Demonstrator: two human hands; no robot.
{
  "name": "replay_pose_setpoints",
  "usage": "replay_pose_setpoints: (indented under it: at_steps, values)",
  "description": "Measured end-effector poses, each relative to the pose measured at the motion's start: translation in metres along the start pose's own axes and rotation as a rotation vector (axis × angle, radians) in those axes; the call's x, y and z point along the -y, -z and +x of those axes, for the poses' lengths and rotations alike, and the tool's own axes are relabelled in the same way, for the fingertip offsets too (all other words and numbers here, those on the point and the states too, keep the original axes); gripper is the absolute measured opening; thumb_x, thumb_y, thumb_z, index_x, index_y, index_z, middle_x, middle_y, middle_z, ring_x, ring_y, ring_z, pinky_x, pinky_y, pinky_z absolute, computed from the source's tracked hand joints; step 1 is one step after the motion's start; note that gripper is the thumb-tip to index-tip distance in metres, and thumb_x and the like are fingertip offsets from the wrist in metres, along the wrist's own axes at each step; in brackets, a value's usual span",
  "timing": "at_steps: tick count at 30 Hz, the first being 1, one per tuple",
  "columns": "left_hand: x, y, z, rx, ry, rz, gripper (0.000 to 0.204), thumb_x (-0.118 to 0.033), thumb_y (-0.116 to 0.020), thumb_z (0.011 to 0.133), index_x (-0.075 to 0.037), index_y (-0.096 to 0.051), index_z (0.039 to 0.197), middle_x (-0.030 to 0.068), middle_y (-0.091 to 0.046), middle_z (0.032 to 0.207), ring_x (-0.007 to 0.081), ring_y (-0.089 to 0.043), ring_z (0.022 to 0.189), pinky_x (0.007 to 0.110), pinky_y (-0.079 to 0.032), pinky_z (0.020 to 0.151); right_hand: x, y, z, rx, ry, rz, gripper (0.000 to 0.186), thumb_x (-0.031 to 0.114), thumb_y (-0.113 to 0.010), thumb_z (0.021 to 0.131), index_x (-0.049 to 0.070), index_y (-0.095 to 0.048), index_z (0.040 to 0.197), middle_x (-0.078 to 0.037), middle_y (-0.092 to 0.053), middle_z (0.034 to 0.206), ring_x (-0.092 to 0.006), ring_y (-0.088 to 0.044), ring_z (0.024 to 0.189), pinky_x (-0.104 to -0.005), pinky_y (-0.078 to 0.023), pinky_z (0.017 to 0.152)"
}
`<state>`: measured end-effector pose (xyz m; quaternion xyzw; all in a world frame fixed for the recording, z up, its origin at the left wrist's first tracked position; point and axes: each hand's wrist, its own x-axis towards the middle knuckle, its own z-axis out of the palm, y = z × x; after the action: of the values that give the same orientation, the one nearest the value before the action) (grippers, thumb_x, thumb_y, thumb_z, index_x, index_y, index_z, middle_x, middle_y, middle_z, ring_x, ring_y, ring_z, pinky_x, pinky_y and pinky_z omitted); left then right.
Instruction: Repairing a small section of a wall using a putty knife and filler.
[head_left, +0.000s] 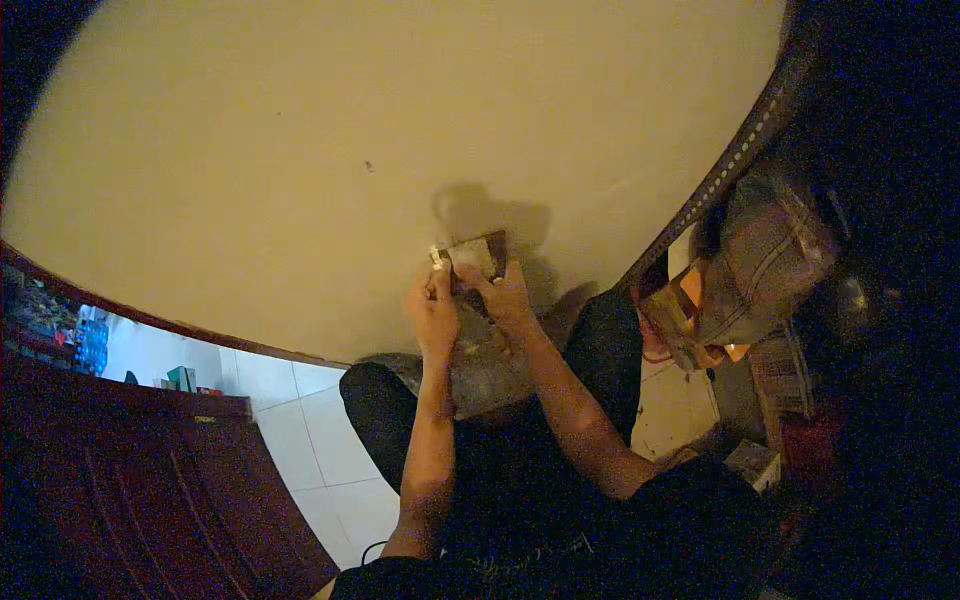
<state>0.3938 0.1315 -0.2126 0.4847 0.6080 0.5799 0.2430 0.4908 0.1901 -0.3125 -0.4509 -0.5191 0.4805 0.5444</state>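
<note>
Both hands meet in front of my lap around a small flat rectangular piece [474, 254] with a pale face and a dark brown right edge. My left hand [433, 312] is closed at its left end, where a small whitish bit [437, 257] shows by the fingertips. At the lower right side, my right hand [502, 297] grips it with the thumb lying across its face. Dim light hides what kind of thing it is. Below the hands, a greyish, crumpled-looking thing [490, 372] lies between my knees.
A large pale beige surface [330, 200] spreads ahead, with the hands' shadow on it. To the right hangs a greyish bag-like bundle [765, 255] near an orange item [691, 286]. Dark red wooden furniture [170, 480] stands at lower left, beside white floor tiles [300, 440].
</note>
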Motion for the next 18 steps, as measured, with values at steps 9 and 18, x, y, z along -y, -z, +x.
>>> replay_pose_setpoints:
  at_steps: [9,18]
  values:
    - [-0.019,0.005,0.013,-0.093,-0.056,-0.009,0.027,-0.024,-0.056,0.092,0.000,-0.059,0.082,-0.0002,-0.048,0.061,0.0078,-0.040,0.057,0.027,-0.033,0.049,0.053,-0.007,0.005,-0.011,-0.007,-0.005,0.068,0.048,-0.077,0.068,-0.008,-0.057,0.100,-0.022,-0.063,0.094,-0.0341,-0.061,0.088,-0.0414,-0.050,0.076]
    - [0.030,-0.004,0.010,-0.050,0.004,-0.106,0.030,-0.024,-0.056,0.091,0.000,-0.055,0.074,0.0021,-0.047,0.060,0.0089,-0.041,0.058,0.029,-0.035,0.052,0.014,0.000,0.008,-0.021,-0.075,-0.311,0.066,0.050,-0.074,0.070,-0.008,-0.057,0.098,-0.022,-0.063,0.094,-0.0326,-0.061,0.087,-0.0384,-0.050,0.075]
